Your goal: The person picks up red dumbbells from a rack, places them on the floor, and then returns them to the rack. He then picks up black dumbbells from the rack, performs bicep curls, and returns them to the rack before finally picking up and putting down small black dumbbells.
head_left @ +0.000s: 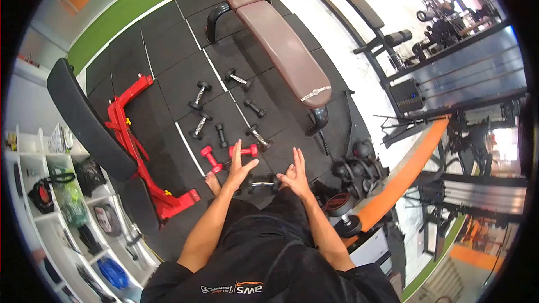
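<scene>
My left hand (240, 169) is raised in front of my body with its fingers stretched out, holding nothing. To its right, my right hand (294, 175) is also spread and empty. Below them on the black mat floor lie two red dumbbells (211, 159) (243, 150), close to my left hand in view. A chrome-handled dumbbell (262, 184) shows between the hands, partly hidden. Farther out lie more chrome-handled dumbbells (200, 95) (200, 126) (238, 79) (259, 136) and small black ones (221, 135) (254, 108).
A brown padded bench (281, 39) stands beyond the dumbbells. At the left are a red-framed bench (126, 129) and white shelves (39, 160) with bags. Black weights (356, 171), a large dumbbell (343, 213) and gym machines (460, 90) are at the right.
</scene>
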`<state>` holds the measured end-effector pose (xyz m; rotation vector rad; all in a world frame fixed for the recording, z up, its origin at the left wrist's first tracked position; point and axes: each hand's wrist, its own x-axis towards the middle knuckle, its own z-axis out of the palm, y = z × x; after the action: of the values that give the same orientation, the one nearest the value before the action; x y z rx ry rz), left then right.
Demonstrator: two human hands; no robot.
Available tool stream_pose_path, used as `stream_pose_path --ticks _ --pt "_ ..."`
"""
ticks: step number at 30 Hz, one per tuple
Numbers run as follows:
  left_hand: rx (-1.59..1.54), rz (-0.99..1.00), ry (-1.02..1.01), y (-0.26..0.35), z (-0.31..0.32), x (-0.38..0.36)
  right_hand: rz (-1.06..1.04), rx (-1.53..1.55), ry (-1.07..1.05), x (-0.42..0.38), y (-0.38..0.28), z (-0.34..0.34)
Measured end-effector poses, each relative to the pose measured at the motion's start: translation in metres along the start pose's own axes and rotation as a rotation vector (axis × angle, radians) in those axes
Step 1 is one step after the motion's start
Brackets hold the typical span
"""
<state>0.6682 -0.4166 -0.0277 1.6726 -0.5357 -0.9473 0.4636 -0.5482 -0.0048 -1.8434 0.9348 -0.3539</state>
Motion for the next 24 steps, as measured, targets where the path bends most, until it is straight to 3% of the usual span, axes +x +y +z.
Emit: stream_pose_path --ticks 5,10,15,24 --pt "0.084 0.015 0.176 0.019 0.105 -0.007 -0.055 0.048 -0.115 0.016 0.044 -0.102" --pt "0.101 0.045 0.262 0.056 0.147 -0.010 -0.149 0.076 -0.135 0.050 0.047 -0.169" --pt "0.133 0.102 0.386 0.082 0.154 -0.011 -0.137 0.095 -0.216 0.072 0.047 -0.183" --pt "0.063 0.109 0.586 0.062 0.158 -0.010 -0.221 0.015 -0.497 0.111 0.023 -0.151"
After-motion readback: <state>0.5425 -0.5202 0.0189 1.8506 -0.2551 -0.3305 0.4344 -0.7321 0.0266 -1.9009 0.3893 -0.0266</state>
